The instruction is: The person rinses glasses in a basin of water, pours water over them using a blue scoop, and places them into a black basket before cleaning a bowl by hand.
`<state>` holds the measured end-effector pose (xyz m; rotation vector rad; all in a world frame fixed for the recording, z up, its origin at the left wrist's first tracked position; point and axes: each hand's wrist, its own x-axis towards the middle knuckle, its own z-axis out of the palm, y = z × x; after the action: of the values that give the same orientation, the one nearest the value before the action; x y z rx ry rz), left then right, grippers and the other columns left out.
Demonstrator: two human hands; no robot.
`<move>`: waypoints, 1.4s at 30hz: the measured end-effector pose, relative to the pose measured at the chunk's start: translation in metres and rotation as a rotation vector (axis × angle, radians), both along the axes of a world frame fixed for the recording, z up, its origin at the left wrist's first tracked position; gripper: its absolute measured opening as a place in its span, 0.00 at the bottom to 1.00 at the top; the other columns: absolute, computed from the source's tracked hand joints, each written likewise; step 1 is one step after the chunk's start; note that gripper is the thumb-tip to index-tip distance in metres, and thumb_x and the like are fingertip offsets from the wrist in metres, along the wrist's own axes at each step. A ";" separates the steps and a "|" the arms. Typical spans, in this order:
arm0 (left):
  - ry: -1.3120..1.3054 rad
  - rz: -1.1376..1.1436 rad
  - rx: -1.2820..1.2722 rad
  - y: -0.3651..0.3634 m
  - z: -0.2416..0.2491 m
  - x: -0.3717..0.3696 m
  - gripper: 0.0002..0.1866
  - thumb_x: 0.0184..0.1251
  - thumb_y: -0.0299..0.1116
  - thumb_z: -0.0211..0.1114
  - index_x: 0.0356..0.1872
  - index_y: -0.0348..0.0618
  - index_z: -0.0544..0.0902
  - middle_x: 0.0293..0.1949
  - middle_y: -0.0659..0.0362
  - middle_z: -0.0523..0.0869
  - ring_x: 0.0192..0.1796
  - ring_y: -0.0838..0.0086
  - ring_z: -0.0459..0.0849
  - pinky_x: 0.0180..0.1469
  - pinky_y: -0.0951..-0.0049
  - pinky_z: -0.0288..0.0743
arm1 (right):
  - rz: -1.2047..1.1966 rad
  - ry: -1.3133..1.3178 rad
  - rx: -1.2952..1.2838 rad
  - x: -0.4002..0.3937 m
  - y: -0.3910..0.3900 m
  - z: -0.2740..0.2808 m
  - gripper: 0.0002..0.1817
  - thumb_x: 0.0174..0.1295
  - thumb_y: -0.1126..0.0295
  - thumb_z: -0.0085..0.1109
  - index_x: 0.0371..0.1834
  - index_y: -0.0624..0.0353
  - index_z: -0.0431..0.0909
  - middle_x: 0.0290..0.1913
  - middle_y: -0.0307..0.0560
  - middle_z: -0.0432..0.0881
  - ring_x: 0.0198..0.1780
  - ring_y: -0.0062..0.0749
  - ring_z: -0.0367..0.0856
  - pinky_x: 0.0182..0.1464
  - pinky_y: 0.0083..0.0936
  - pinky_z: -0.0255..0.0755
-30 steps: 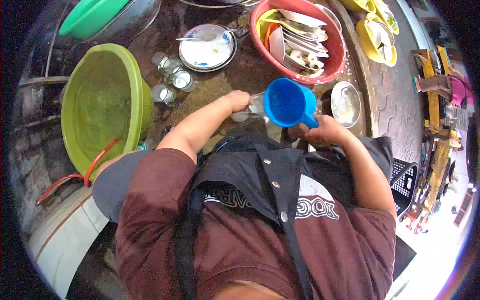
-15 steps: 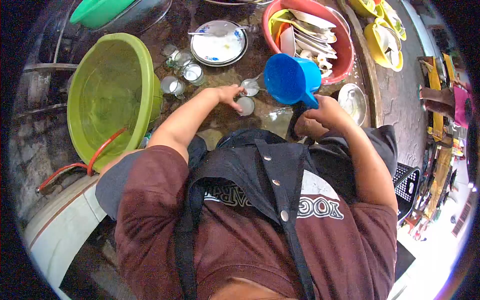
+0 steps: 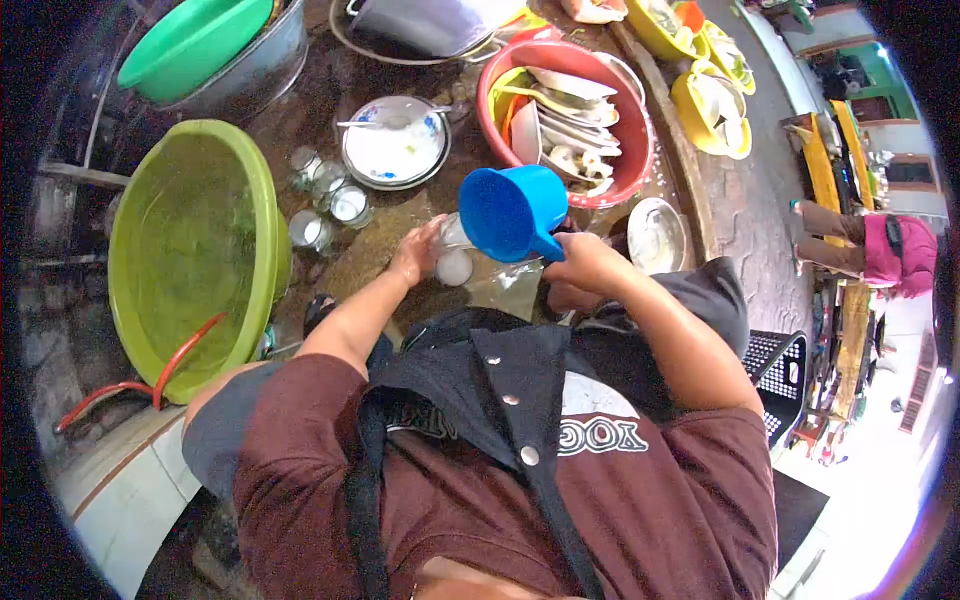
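Note:
My right hand (image 3: 588, 264) is closed around the handle of a blue water dipper (image 3: 512, 212), whose wide mouth faces up toward me. Just left of the dipper, my left hand (image 3: 420, 252) has its fingers round a clear drinking glass (image 3: 454, 232), partly hidden by the dipper. A second glass (image 3: 454, 268) stands on the wet floor close below the first. Further left is a group of several glasses (image 3: 349, 205). Beyond them, a spoon lies across stacked plates (image 3: 397, 140) with blue patterns.
A big olive-green basin (image 3: 262, 215) leans at the left, with a red hose (image 3: 190, 355) by it. The red basin (image 3: 640, 120) holds dirty dishes. A metal bowl (image 3: 657, 237) sits at right, yellow basins (image 3: 708, 108) beyond the ledge. Another person (image 3: 892, 250) stands far right.
My left hand has closed on the glass it was reaching toward. The dipper stays in my right hand. The view has shifted, so the surroundings appear further left and lower.

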<state>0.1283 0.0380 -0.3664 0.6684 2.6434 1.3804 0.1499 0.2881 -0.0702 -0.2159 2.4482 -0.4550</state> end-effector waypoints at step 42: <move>0.159 -0.331 -0.715 0.144 0.250 -0.193 0.17 0.54 0.32 0.50 0.47 0.48 0.73 0.41 0.49 0.79 0.44 0.57 0.78 0.45 0.59 0.71 | -0.274 0.219 0.103 -0.080 0.073 0.106 0.18 0.46 0.63 0.55 0.34 0.68 0.70 0.23 0.56 0.77 0.22 0.39 0.78 0.26 0.32 0.72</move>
<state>-0.0649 0.1818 -0.1164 1.0521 2.6874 0.2654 0.0698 0.3611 0.0357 0.1215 2.7217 -0.4395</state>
